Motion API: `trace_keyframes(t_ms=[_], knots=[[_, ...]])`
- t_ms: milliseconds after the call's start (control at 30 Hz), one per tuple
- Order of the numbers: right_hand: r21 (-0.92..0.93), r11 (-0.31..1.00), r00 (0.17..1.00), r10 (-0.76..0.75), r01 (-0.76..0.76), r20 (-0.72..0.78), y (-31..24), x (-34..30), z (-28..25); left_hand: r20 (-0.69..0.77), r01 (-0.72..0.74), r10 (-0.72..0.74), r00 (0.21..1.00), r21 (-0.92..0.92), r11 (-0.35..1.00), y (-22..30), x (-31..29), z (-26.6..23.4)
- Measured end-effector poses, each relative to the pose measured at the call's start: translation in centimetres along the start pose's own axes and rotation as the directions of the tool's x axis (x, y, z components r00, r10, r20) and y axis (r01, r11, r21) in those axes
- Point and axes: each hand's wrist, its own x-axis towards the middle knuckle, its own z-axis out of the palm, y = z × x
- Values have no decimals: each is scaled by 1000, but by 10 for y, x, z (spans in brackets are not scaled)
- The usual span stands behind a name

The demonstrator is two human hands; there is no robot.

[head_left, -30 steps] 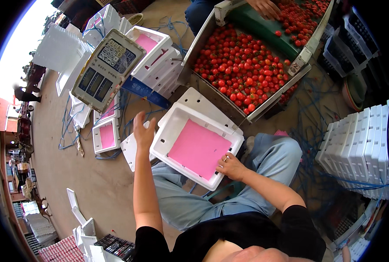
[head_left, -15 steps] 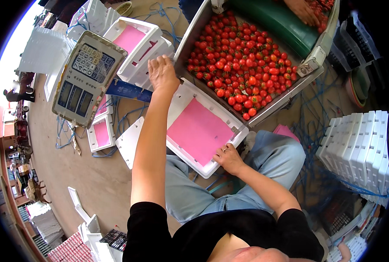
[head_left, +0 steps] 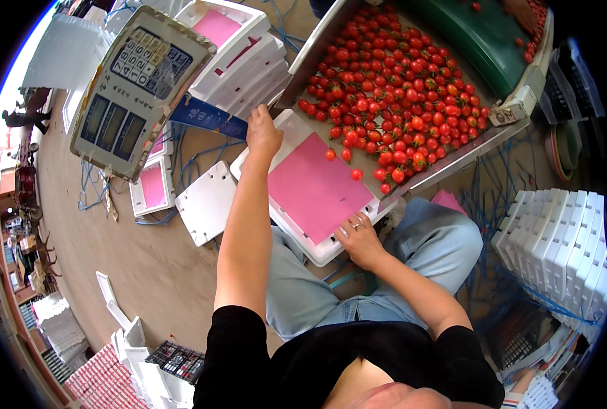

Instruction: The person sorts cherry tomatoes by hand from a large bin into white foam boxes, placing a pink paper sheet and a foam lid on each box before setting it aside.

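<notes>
A white foam box lined with a pink sheet rests in front of my lap, against the near edge of a metal trough. Many red cherry tomatoes fill the trough, and a few loose ones lie over the edge of the pink sheet. My left hand is closed at the far left corner of the box, beside the trough's corner; its fingertips hide what they grip. With fingers bent over the box's near right rim, my right hand holds the box.
A weighing scale display stands at the left, beside stacked foam boxes. A white lid lies on the ground. Another person's hand is at the trough's far side, past a green curved divider. White crates are stacked at right.
Several tomatoes have rolled from the trough toward the box, some onto the pink sheet. My left hand has come slightly nearer. The right hand still holds the box's rim.
</notes>
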Motion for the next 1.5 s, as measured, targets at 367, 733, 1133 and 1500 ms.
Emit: trace_keyframes(t_ms=[367, 733, 1133, 1500], knots=[[-408, 854, 946, 305, -321, -107, 66, 79, -179, -96, -71, 72, 993, 11, 997, -14, 4, 1], [-325, 763, 764, 626, -558, 158, 83, 101, -132, -55, -2, 0, 998, -46, 999, -2, 6, -2], [-132, 951, 944, 246, -279, -221, 91, 154, -126, -8, 81, -81, 997, -52, 995, 7, 7, -9], [-364, 833, 877, 474, -417, 79, 84, 159, -91, -6, 5, -6, 1000, -105, 995, -2, 9, -12]])
